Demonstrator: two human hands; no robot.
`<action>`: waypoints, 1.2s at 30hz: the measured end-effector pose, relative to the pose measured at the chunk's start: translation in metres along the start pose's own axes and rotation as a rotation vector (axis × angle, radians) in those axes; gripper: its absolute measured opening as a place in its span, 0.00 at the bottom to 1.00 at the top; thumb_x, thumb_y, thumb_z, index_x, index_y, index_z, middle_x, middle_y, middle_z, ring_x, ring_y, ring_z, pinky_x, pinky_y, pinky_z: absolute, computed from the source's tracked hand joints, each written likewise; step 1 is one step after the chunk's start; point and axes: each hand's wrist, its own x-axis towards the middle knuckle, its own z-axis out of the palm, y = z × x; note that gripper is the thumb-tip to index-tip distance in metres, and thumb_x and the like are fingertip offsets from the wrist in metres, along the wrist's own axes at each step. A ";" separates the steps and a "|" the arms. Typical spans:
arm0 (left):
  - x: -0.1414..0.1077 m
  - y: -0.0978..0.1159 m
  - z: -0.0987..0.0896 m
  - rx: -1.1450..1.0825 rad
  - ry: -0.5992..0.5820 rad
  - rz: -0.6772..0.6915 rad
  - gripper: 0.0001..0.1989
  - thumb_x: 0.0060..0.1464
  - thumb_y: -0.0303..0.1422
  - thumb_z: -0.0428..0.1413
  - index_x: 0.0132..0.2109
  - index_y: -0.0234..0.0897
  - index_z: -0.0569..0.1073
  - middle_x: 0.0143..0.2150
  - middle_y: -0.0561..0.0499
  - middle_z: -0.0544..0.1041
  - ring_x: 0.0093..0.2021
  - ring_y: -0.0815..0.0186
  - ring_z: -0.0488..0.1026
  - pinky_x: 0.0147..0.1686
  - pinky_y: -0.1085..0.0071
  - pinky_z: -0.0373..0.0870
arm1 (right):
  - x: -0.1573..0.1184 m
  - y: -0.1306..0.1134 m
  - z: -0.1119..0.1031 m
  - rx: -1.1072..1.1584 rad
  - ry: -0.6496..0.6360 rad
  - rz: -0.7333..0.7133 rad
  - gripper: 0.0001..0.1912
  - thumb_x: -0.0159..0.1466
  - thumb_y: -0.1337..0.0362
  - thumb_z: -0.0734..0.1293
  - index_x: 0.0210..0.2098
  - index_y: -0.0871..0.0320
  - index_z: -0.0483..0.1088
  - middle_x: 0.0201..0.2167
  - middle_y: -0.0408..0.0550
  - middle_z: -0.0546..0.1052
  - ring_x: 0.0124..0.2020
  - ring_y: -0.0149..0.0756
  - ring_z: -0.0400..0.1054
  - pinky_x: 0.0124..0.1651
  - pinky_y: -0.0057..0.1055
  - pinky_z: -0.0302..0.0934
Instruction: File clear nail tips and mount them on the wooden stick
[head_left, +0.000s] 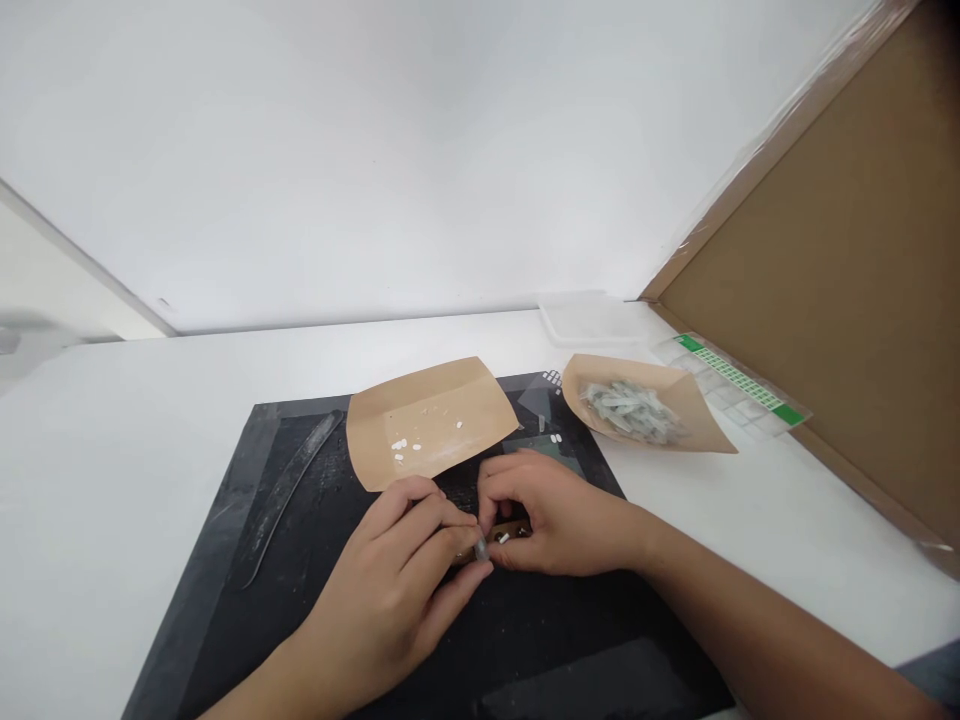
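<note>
Both hands meet over the black mat [525, 640], near its middle. Between the fingertips of my left hand [420, 570] is a small translucent piece [481, 549]. My right hand [547, 510] is curled just beside it, fingertips close to the same piece; whether they grip it is hard to make out. A small brown part [512, 530] with dark holes and a white bit shows under my right fingers, partly hidden. Behind the hands, a brown paper tray [442, 400] holds several small white ovals. Another paper tray [697, 400] at the right holds a heap of translucent strips.
A curved dark strip [292, 490] lies on the mat's left. Clear sheets with white dots [552, 378] are at the mat's back right. Farther right are a green-labelled clear sheet [739, 375], a clear plastic tray [592, 320] and a tall cardboard wall [825, 260].
</note>
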 end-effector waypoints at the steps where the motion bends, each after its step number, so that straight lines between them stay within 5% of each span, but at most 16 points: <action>1: 0.000 0.000 0.000 -0.003 0.000 -0.003 0.09 0.64 0.23 0.62 0.50 0.33 0.76 0.43 0.47 0.80 0.45 0.61 0.72 0.53 0.58 0.70 | 0.000 0.000 0.000 -0.004 -0.003 -0.001 0.07 0.56 0.72 0.75 0.33 0.57 0.77 0.33 0.39 0.75 0.34 0.30 0.70 0.39 0.27 0.61; 10: -0.001 0.001 0.003 -0.008 0.021 -0.007 0.10 0.63 0.21 0.62 0.50 0.32 0.76 0.42 0.46 0.80 0.45 0.60 0.71 0.53 0.56 0.70 | 0.000 -0.009 -0.005 -0.033 -0.040 0.067 0.06 0.58 0.72 0.74 0.34 0.56 0.77 0.35 0.40 0.76 0.37 0.31 0.71 0.44 0.30 0.61; 27: -0.001 0.001 0.002 -0.119 0.023 -0.093 0.09 0.62 0.22 0.63 0.47 0.35 0.75 0.41 0.47 0.79 0.46 0.59 0.70 0.51 0.57 0.70 | 0.000 -0.007 -0.005 -0.023 -0.048 0.054 0.06 0.59 0.72 0.76 0.34 0.57 0.78 0.34 0.40 0.75 0.35 0.30 0.69 0.40 0.27 0.60; 36: -0.001 -0.003 0.002 -0.107 0.023 -0.100 0.09 0.65 0.19 0.57 0.46 0.36 0.75 0.39 0.48 0.79 0.42 0.61 0.70 0.48 0.58 0.70 | 0.002 -0.005 -0.005 0.001 -0.057 0.054 0.09 0.61 0.62 0.80 0.33 0.57 0.78 0.33 0.41 0.75 0.34 0.30 0.69 0.38 0.26 0.60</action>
